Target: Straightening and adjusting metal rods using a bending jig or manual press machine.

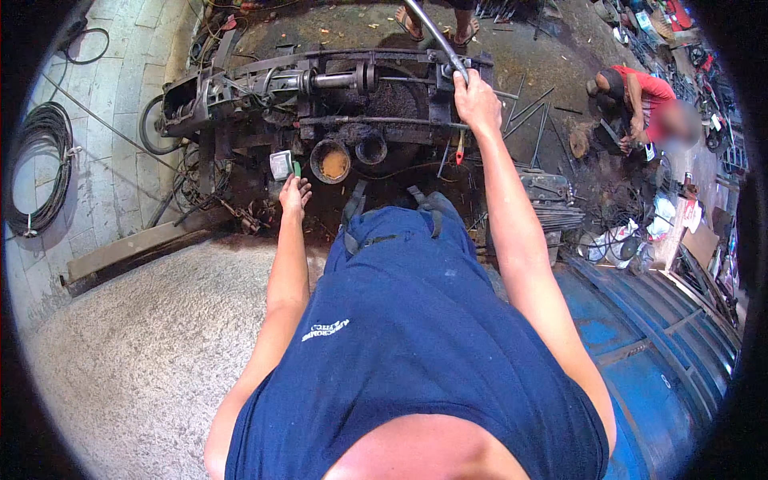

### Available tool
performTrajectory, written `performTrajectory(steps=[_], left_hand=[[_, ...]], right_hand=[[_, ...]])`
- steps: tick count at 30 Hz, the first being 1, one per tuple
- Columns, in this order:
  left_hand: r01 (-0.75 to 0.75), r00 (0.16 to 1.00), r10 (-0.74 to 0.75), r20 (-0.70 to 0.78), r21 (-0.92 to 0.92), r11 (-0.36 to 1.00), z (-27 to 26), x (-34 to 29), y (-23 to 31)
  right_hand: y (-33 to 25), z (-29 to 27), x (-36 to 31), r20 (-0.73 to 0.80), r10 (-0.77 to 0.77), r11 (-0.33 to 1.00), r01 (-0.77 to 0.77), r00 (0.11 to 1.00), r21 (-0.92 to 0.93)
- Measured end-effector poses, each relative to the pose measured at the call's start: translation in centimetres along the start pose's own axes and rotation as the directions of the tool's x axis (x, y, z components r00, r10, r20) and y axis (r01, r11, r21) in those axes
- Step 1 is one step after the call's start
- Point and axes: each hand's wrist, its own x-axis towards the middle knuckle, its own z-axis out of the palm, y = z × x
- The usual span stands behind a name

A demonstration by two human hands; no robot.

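Navy shirt (pixel 416 320) nearest; right hand (pixel 478 102) closed round metal bar (pixel 436 36), left hand (pixel 295 194) holding green-handled tool (pixel 282 165).

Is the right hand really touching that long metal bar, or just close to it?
Touching. The head view shows the right hand with its fingers closed around the near end of the metal bar.

Head-worn fisheye, facing down, torso (pixel 408 312) close, hands (pixel 295 194) farther off
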Motion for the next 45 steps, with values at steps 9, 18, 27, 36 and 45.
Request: performTrajectory(steps=[9, 18, 27, 36, 45], left_hand=[[-0.007, 1.000, 0.007, 0.000, -0.005, 1.000, 0.1, -0.1, -0.1], [-0.002, 1.000, 0.002, -0.006, -0.011, 1.000, 0.2, -0.1, -0.1], [0.009, 1.000, -0.009, -0.024, -0.015, 1.000, 0.3, -0.1, -0.1], [0.016, 0.999, -0.017, -0.044, -0.014, 1.000, 0.7, -0.4, 0.1], [0.005, 0.999, -0.005, -0.035, -0.019, 1.000, 0.4, -0.1, -0.3]], right_hand=[[0.2, 0.1, 0.2, 0.019, 0.024, 1.000, -0.024, 1.000, 0.012], [0.0, -0.3, 0.0, 0.017, 0.033, 0.999, -0.033, 0.999, 0.009], [0.2, -0.6, 0.1, 0.027, 0.027, 1.000, -0.027, 0.999, 0.006], [0.4, -0.6, 0.1, 0.004, 0.022, 1.000, -0.022, 1.000, -0.006], [0.3, -0.6, 0.1, 0.003, 0.035, 0.999, -0.035, 0.999, -0.024]])
